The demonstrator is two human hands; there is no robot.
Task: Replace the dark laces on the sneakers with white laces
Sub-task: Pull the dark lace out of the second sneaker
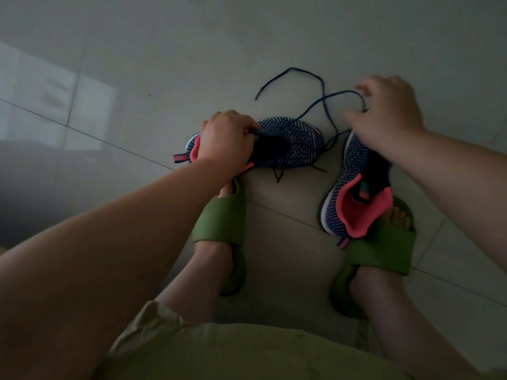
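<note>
Two navy knit sneakers with coral lining sit on the tiled floor. The left sneaker [290, 144] lies sideways with its toe to the right. My left hand [225, 135] grips its collar and tongue. The right sneaker [354, 185] stands by my right foot, toe pointing away. A dark lace [323, 100] runs loose from the left sneaker's eyelets and loops over the floor behind both shoes. My right hand [384, 113] hovers above the right sneaker's toe and pinches that lace near its far loop. No white lace is in view.
My feet wear green slides, the left one [219, 220] just under the left sneaker's heel, the right one [384, 242] touching the right sneaker's heel. Pale floor tiles [164, 64] stretch ahead. A dark shadowed area [41, 174] lies at the left.
</note>
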